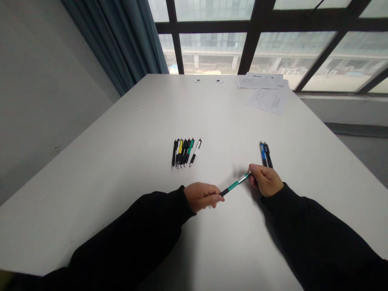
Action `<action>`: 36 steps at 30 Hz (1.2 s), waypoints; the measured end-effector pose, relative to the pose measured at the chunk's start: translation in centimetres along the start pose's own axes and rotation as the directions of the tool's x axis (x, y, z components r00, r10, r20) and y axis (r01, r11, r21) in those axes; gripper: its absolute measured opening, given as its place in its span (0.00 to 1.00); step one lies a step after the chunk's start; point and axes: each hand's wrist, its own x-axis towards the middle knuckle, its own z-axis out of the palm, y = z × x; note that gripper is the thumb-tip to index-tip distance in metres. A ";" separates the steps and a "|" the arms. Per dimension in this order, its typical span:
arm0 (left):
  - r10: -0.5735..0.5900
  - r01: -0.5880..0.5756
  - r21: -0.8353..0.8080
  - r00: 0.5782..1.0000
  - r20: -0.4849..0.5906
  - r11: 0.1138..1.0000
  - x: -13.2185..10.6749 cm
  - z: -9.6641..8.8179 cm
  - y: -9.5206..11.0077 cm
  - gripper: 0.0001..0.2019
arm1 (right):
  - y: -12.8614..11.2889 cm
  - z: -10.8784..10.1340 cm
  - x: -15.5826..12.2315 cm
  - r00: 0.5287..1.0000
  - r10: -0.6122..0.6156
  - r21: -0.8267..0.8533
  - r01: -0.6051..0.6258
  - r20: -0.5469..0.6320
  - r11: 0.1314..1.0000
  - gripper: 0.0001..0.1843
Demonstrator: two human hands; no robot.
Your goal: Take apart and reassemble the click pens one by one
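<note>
Hands closed around a green-and-black retractable pen (235, 184), left hand (201, 197) at its black end, right hand (265, 180) at its silver end, above the tabletop (121, 161); a row of pens (184, 153) ahead, two pens (266, 155) just beyond the right hand.

I'm gripping a green-and-black retractable pen (235, 184) slantwise, its black end in my left hand (201, 197), its silver end in my right hand (265, 180)

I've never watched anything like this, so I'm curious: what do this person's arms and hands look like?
Black long sleeves, the left sleeve and right sleeve, cover both arms down to the wrists. The left hand and right hand are bare, with no gloves or cables.
</note>
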 end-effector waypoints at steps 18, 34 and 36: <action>0.228 -0.283 -0.206 0.941 -0.251 0.937 1.0 1.5 0.4 0.12 | -1.7 4.7 -4.6 0.902 -0.060 0.143 -0.002 0.428 0.990 0.24; 0.516 -0.396 0.593 0.856 -0.037 0.701 0.6 1.7 -0.4 0.23 | -2.1 4.6 -4.6 0.860 -0.065 0.122 0.003 0.506 0.992 0.29; 0.526 -0.386 0.617 0.849 -0.053 0.686 0.6 2.0 -0.5 0.24 | -2.2 4.5 -4.6 0.865 -0.079 0.115 0.024 0.496 0.993 0.28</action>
